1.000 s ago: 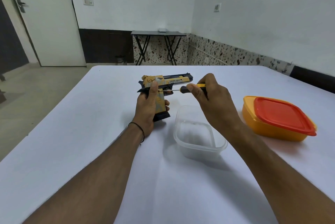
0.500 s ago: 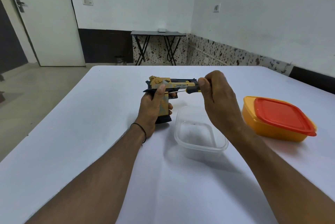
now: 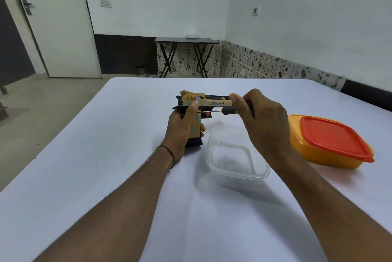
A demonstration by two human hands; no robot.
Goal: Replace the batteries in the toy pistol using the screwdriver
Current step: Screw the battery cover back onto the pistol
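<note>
Over white table [image 3: 101, 155], boxy yellow plastic pistol [image 3: 212, 103], thin-shafted screwdriver [image 3: 226, 110]

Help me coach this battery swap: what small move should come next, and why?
Probably twist the screwdriver to loosen the screw. The right hand holds it level, tip at the side of the toy pistol, whose grip the left hand holds. The screw itself is too small to see.

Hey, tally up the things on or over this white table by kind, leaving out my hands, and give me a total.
Pistol: 1
Screwdriver: 1
Containers: 2, a clear tub and a yellow box with a red lid
Total: 4
</note>
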